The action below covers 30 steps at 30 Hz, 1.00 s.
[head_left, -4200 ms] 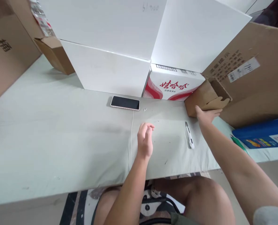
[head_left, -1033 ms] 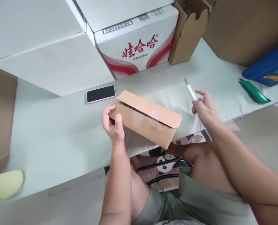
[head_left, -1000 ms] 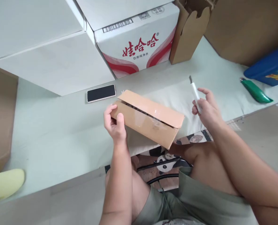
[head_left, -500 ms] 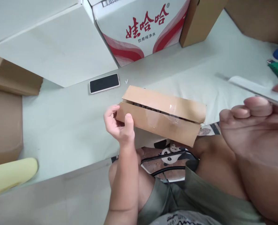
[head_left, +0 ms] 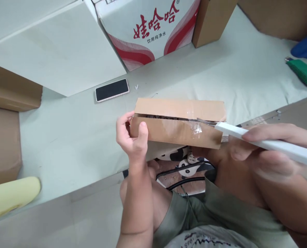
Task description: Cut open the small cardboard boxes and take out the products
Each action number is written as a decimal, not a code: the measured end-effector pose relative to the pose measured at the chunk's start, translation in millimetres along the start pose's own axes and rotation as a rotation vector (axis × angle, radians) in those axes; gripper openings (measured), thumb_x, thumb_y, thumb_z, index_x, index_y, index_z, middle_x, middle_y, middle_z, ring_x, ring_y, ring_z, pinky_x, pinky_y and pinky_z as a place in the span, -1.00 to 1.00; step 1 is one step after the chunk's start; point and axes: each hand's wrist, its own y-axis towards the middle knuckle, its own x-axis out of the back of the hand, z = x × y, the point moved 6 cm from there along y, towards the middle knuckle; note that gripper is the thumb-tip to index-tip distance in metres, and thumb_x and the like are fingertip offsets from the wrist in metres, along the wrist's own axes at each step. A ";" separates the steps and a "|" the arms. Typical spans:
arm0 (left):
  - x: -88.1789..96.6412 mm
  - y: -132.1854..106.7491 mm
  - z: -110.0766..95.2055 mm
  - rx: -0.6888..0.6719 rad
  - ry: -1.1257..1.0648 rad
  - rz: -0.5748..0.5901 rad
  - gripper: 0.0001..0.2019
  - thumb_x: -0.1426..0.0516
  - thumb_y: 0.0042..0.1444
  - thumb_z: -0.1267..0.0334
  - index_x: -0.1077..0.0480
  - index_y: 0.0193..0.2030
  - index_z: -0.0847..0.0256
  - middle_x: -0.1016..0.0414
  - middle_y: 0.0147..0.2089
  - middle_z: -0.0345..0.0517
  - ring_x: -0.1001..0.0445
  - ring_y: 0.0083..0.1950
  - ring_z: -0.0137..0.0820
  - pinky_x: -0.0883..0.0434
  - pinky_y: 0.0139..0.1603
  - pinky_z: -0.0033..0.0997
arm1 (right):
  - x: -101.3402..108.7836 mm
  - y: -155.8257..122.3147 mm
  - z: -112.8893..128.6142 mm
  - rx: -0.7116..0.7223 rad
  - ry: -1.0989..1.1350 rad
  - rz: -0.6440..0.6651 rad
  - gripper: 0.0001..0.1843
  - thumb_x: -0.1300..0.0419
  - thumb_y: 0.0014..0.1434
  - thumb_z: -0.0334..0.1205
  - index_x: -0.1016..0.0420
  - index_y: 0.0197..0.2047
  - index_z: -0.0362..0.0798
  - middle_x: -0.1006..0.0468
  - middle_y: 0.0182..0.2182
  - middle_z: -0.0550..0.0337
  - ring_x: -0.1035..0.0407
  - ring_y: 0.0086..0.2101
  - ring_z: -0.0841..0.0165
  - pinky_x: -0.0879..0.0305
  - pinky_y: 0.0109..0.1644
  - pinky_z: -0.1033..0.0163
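Item under examination: 1 long, narrow cardboard box [head_left: 179, 134], held over the near edge of the cloth-covered table [head_left: 73, 137], in front of the phone [head_left: 112, 90]. Whether its underside touches the table cannot be determined.

Grip, left: the left hand [head_left: 132, 137] grips the box's left end, thumb on the near flap; the fingers wrap around the end and are partly hidden. Grip, right: the right hand [head_left: 275, 162], somewhat blurred, is closed around the white handle of a knife [head_left: 229, 129]. The blade lies at the right part of the seam, beside the clear tape [head_left: 196, 128].

Handling, as judged: the box is probably light, since 1 hand appears to support it at 1 end. The walls should be stiff, but the 2 flaps, parted along a dark gap, would likely bend under pressure. The cardboard should give fair friction; the tape is smoother and may slip. The contents are mostly hidden, so their fragility cannot be stated.

Recommended hold: the left end and its side walls, well apart from the blade, with no finger across the seam.
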 end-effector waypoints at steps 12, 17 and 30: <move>0.2 -0.7 1.1 -0.015 -0.009 -0.012 -0.65 -0.28 0.19 -0.03 -0.47 -0.03 0.15 -0.42 -0.25 -0.23 -0.39 -0.28 -0.45 -0.39 -0.22 -0.36 | -7.8 -3.5 -0.8 0.015 0.080 -0.062 -0.72 -0.33 0.31 -0.24 -0.74 0.05 0.17 -0.65 -0.53 0.24 -0.47 -0.63 0.38 -0.49 -0.58 0.31; 0.1 -1.7 1.9 -0.009 0.027 -0.030 -0.60 -0.25 0.19 -0.12 -0.44 -0.03 0.14 -0.42 -0.23 -0.22 -0.41 -0.28 -0.44 -0.41 -0.22 -0.33 | -1.1 -5.2 3.4 0.066 -0.117 -0.120 -0.67 -0.36 0.25 -0.27 -0.74 0.03 0.30 -0.67 -0.48 0.33 -0.46 -0.61 0.41 -0.41 -0.60 0.29; -4.0 -2.2 18.8 0.020 -0.068 0.014 -0.50 -0.29 0.13 -0.16 -0.45 0.07 0.10 -0.46 -0.01 -0.09 -0.52 -0.02 -0.30 -0.49 0.00 -0.24 | 1.9 0.9 -8.2 0.077 -0.106 -0.087 -0.78 -0.28 0.33 -0.23 -0.77 -0.07 0.15 -0.61 -0.54 0.33 -0.41 -0.62 0.48 -0.34 -0.58 0.38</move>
